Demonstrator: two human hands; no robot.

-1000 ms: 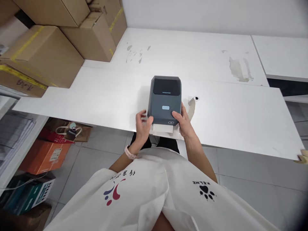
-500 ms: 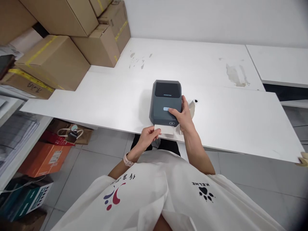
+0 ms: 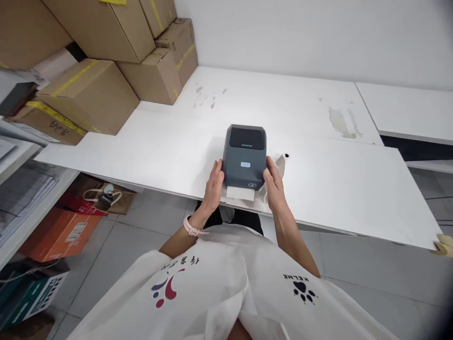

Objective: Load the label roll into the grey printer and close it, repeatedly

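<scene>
A dark grey label printer sits near the front edge of a white table. A white label strip sticks out of its front slot. My left hand presses against the printer's left side. My right hand presses against its right side. Both hands clasp the printer between them. Behind my right hand lies a beige paper roll, partly hidden.
Several stacked cardboard boxes fill the table's left back corner. A second white table stands at the right. Under the table on the left are an orange box, a brown bag and a teal box. A shelf edge runs along the left.
My left hand let go of the label strip and moved up to the printer's left side. My right hand slid off the top button to the right side.
</scene>
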